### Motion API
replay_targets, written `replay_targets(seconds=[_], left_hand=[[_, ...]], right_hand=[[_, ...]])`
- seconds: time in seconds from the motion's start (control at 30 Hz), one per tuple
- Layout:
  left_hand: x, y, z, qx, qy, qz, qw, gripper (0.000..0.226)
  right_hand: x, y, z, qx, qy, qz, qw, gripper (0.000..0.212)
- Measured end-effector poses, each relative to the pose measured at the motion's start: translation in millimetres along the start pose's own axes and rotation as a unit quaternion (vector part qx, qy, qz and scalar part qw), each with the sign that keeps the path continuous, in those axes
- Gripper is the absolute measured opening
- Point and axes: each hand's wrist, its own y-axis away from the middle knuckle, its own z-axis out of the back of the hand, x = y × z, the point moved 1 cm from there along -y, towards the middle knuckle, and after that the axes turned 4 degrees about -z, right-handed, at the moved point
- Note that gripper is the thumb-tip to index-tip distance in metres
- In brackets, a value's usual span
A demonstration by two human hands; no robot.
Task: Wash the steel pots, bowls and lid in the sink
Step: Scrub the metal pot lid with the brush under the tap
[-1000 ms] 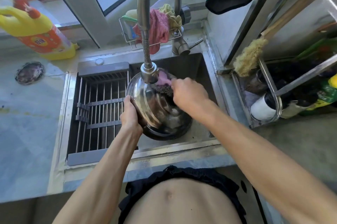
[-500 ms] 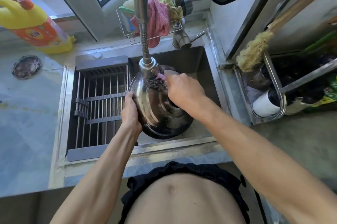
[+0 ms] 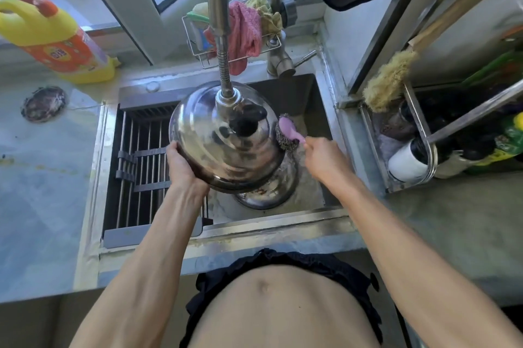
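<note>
Compared with half a second earlier, the steel bowl (image 3: 226,135) has been turned so that its rounded outside faces up under the faucet head (image 3: 227,98), and the scrubber (image 3: 288,132) has been drawn off it to the right. The bowl is gripped at its lower left rim by the left hand (image 3: 181,163), fingers curled under the edge, and is held above the sink (image 3: 305,92). The pink handle of the scrubber is pinched in the right hand (image 3: 322,155), its steel-wool head touching the bowl's right side. Beneath the bowl, a second steel vessel (image 3: 271,192) is seen resting on the sink floor; its contents cannot be told. The left part of the sink is covered by a slatted drying rack (image 3: 141,155). Behind the faucet, a wire caddy (image 3: 198,44) is filled with a pink cloth (image 3: 243,33) and sponges. On the worktop (image 3: 42,177) at the left a yellow detergent bottle (image 3: 59,44) is stood. At the right, a steel rack (image 3: 424,149) is packed with bottles and a brush (image 3: 387,81).
</note>
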Motion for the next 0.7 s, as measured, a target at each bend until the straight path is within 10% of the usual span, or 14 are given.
replay_targets(seconds=[0.7], left_hand=[[31, 38, -38, -0.066, -0.085, 0.009, 0.994, 0.062]], right_hand=[[46, 79, -13, -0.118, 0.108, 0.224, 0.961, 0.027]])
